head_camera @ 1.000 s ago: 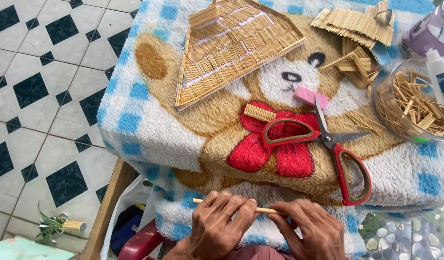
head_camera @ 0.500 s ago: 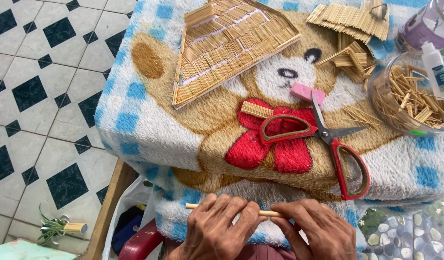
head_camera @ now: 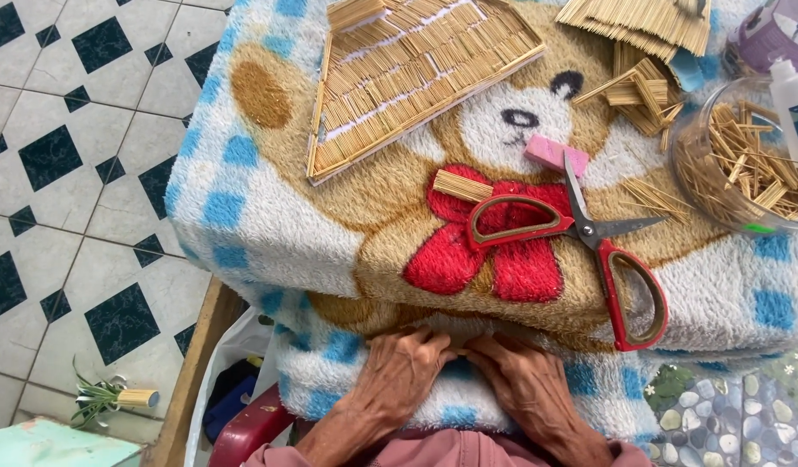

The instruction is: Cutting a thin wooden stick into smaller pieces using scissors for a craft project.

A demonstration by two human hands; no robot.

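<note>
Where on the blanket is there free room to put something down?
Free: the blanket's left part, below the stick panel and left of the scissors. Also the strip between scissors and both hands. Crowded: top right, around the jar, stick piles and pink block.

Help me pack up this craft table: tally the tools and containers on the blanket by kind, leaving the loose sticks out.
Scissors: 1
Pink block: 1
Clear jar of sticks: 1
White glue bottle: 1
Purple container: 1
Stick-covered panels: 2, the second at the top edge
Total: 7
</note>
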